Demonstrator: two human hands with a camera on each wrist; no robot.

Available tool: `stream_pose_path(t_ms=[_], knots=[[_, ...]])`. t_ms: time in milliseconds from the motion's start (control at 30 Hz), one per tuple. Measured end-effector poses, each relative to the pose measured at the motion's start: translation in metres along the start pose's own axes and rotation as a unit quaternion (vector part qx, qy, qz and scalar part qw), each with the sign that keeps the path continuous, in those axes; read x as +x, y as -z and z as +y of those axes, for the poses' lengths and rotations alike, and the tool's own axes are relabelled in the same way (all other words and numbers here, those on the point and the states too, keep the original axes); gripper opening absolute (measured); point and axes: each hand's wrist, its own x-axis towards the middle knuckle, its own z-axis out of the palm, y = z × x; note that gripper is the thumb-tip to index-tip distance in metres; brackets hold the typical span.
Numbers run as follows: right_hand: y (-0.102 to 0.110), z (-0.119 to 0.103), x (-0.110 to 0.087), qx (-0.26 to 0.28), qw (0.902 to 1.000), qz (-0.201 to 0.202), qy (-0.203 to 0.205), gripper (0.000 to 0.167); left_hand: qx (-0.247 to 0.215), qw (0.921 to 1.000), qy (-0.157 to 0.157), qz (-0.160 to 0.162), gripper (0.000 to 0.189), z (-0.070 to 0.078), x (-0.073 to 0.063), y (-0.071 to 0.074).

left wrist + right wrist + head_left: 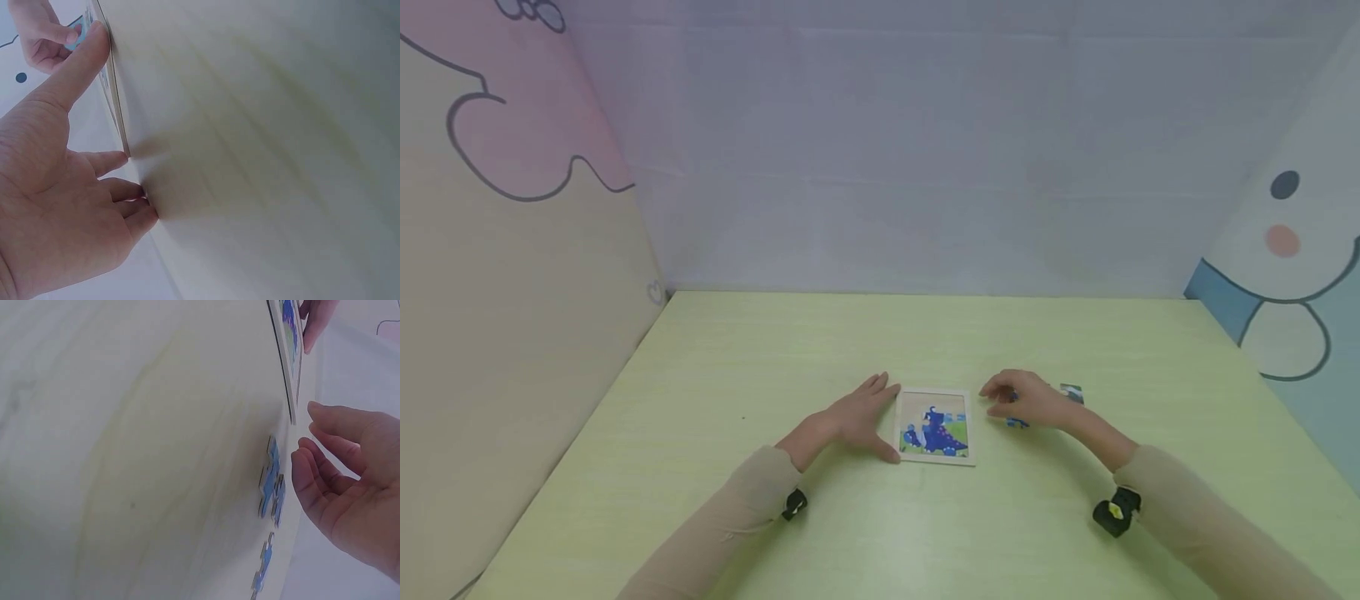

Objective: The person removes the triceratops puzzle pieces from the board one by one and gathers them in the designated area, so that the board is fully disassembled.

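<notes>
Two hands are at the desk [880, 525]: the left hand [859, 418], spread wide, touches the left edge of the framed dinosaur puzzle [972, 435]; the right hand [1032, 402], fingers loosely curved, thumb apart, hovers above blue pieces [269, 481] right of it.

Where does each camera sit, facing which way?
Head: on the head, facing forward and down at table and puzzle board; left hand, right hand, sleeves show.
Left wrist: worn there, facing its hand and the board's edge; right hand beyond.
Right wrist: worn there, facing its hand and loose pieces; left hand beyond.
Wrist views share the board and both hands.
</notes>
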Motion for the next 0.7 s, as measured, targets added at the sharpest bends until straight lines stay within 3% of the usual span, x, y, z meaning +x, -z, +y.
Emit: stream_pose_path(t_ms=[300, 700], knots=[[-0.016, -0.017, 0.019, 0.033, 0.9994, -0.012, 0.007, 0.021, -0.001, 1.0000, 0.000, 0.003, 0.106, 0.000, 0.001, -0.001], [-0.038, -0.035, 0.031, 0.033, 0.9981, -0.041, -0.033, 0.030, -0.011, 0.9999, -0.003, 0.002, 0.105, 0.005, -0.002, 0.000]])
